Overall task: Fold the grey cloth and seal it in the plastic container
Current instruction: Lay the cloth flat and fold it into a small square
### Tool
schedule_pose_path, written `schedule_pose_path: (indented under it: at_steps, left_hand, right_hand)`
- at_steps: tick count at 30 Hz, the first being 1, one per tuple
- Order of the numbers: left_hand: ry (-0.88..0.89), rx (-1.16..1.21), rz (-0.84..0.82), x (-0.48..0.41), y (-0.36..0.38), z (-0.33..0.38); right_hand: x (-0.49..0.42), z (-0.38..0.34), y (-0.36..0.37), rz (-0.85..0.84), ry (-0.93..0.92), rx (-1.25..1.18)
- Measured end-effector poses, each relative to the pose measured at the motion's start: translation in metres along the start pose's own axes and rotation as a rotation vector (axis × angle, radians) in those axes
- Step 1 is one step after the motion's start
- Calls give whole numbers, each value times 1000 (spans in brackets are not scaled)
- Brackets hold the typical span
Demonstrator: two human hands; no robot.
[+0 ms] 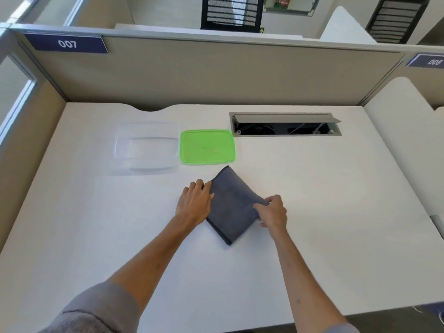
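A white desk point(336, 212) filled the cubicle, evenly and brightly lit. Along its far edge ran a beige partition point(204, 75), capped with a pale rail and carrying a dark blue plate point(68, 44) that read 007; a second plate point(430, 61) at the right edge read 008. A cable hatch point(284, 124) sat sunk into the desktop with its grey flap tipped open, wires dimly visible inside. Beyond the partition, two black mesh chair backs point(231, 12) stood among neighbouring desks.

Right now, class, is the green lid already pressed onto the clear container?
No, the green lid lies flat on the desk beside the clear container, which stands open and empty.
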State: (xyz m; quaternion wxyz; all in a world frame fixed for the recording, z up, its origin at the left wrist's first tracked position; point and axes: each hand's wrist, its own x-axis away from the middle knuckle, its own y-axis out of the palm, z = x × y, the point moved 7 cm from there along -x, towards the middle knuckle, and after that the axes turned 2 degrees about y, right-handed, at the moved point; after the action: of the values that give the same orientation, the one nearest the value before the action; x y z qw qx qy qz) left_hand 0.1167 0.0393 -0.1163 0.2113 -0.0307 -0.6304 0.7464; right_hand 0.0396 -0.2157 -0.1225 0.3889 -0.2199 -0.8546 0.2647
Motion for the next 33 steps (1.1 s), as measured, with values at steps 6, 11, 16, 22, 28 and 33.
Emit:
schedule_pose_path:
  at_steps: [6,11,16,22,28,33]
  left_hand:
    - [-187,243,6,22,8,0]
    - [-320,363,39,21,8,-7]
    - [-465,560,89,16,10,-4]
    - [-713,871,59,6,17,3]
    - [-696,883,6,12,14,2]
    - [-624,1030,-58,12,17,4]
  right_hand:
    - [-22,-34,0,93,-148,-30]
    - [-38,-52,9,78,-220,1]
    - [-39,-38,9,27,-145,88]
    - [-42,-21,15,-140,-40,42]
    - [-45,-17,11,-292,-43,-40]
    - [-48,-13,10,-339,-131,-38]
